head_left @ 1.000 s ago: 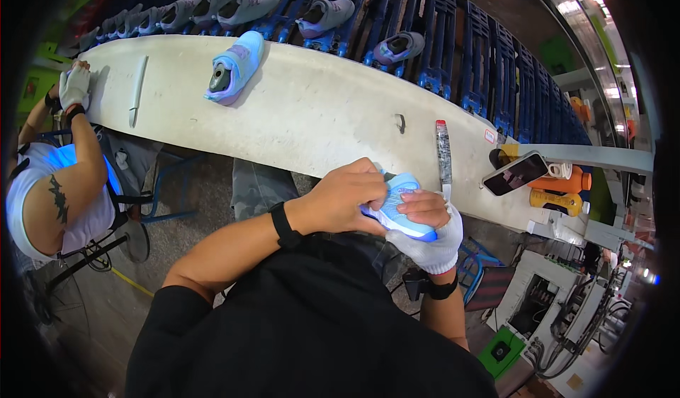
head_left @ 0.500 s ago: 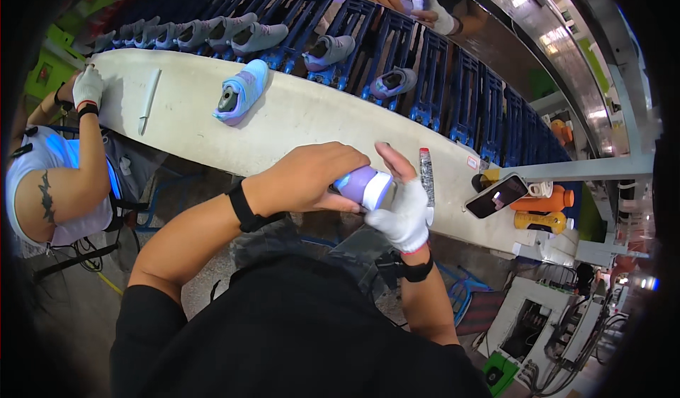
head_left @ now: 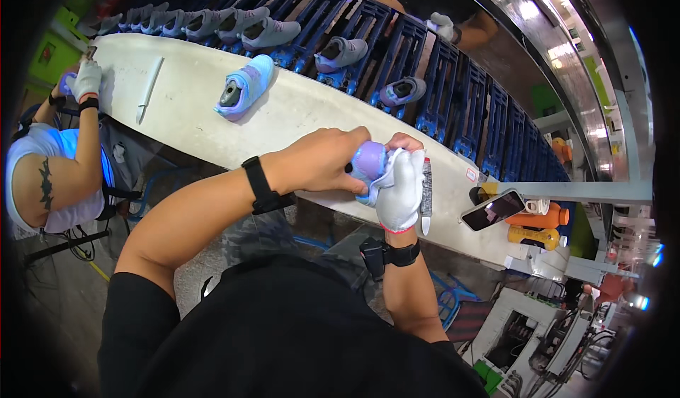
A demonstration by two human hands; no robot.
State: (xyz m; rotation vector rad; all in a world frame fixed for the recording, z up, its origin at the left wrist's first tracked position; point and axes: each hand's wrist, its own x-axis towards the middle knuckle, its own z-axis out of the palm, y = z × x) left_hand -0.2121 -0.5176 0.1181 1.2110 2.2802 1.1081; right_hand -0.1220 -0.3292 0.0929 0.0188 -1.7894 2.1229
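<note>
A lilac and light blue shoe is held up between my two hands over the near edge of the bench. My bare left hand grips it from the left, thumb underneath. On the other side, my right hand in a white glove with bare fingertips is closed round the shoe's paler end. My hands hide much of this shoe. A second blue and lilac shoe, with a dark last inside, rests on the bench farther left. Just right of my glove lies a slim tool with a grey wrapped handle.
Grey shoes stand on the blue conveyor rack behind the pale bench. A white blade-like tool lies left. A phone and bottles are at right. A co-worker's gloved hand works at far left.
My right hand has closed from a spread pose onto the shoe. Both hands and the shoe have shifted slightly, and the shoe has turned. The co-worker now holds something purple.
</note>
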